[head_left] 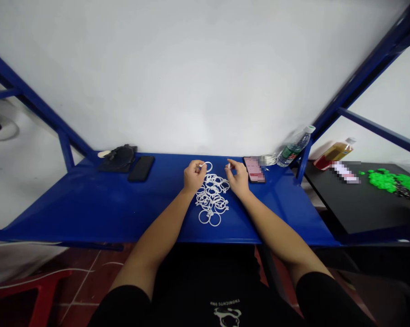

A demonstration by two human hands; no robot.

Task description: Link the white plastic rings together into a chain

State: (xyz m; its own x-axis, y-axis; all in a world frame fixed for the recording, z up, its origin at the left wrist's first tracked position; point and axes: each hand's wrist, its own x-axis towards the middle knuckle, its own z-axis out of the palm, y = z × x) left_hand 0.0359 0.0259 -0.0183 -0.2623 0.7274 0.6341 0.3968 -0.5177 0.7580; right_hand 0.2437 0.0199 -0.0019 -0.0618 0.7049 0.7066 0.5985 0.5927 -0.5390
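My left hand [193,177] pinches a thin white plastic ring [210,168] between thumb and fingertips, just above the far end of a pile. A short way to the right, my right hand [238,177] is closed at the fingertips on a small white piece [229,166], too small to name. Between my forearms lies the pile of white rings [214,203], many overlapping, with small knobs or clips on them. Two of these rings lie side by side at the near end. The hands are apart from each other.
On the blue table [99,204] are a black phone [141,168], a dark plastic-wrapped bundle [121,158], a lit phone [254,169], a white cable [269,160] and a water bottle [295,147]. Blue metal posts flank it. Right, a black table [341,204] holds green pieces [383,180].
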